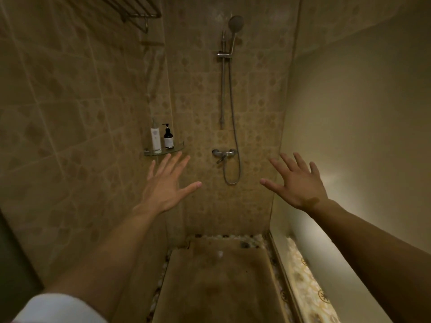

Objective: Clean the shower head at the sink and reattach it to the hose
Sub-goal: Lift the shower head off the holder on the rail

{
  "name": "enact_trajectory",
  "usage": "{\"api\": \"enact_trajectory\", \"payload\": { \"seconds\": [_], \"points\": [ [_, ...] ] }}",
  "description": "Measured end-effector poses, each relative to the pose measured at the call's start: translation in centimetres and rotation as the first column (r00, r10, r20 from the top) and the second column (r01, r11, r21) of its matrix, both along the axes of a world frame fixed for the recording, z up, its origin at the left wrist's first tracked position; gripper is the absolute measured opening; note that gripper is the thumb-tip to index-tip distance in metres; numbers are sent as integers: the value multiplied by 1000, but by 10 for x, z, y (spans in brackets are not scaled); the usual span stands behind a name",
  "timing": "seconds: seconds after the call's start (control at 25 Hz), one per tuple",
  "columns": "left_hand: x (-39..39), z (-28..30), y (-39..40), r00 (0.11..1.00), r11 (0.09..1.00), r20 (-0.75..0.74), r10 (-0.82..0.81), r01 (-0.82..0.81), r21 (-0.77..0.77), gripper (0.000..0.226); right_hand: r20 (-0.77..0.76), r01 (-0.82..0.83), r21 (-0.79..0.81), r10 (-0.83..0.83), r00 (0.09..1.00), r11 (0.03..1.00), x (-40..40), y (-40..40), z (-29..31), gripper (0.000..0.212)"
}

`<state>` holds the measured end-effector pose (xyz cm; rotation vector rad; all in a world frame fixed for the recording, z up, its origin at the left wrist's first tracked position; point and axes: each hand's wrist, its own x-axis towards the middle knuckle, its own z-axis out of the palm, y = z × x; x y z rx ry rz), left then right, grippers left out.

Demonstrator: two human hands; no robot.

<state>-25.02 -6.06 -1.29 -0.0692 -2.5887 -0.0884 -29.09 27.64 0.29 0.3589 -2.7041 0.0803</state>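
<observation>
Reaching forward into the shower stall, we have two bare arms out, and each ends in one hand with all five fingers spread wide. Our left hand [166, 183] is flat and released, holding nothing, its fingertips just below the glass corner shelf [173, 149]. Our right hand [297, 180] is just as slack and empty, touching nothing, near the plain right wall [361, 124]. A white sleeve [58, 308] shows at our left upper arm. Below us lies the stone floor slab [217, 280], edged with pebbles.

Farther in, the shelf carries two bottles: one tall white bottle [155, 138] and one dark pump bottle [168, 136], side by side. One mixer tap [224, 153] sits on the back wall, and one hose [234, 127] loops beneath it and climbs beside the riser rail [223, 89]. The one shower head [236, 23] sits high in its holder, on the hose, well apart from both hands. One metal rack [137, 10] hangs top left.
</observation>
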Motion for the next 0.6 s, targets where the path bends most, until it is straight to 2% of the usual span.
{"api": "enact_trajectory", "payload": {
  "seconds": [0.32,0.6],
  "points": [
    [-127,-3,-61,999,999,10,-32,32,-12,88,25,53,-34,-53,998,998,-113,-60,-12,84],
    [-216,-14,-89,999,999,3,-33,33,-11,89,54,36,-35,-35,998,999,-214,-88,-19,83]
  ]
}}
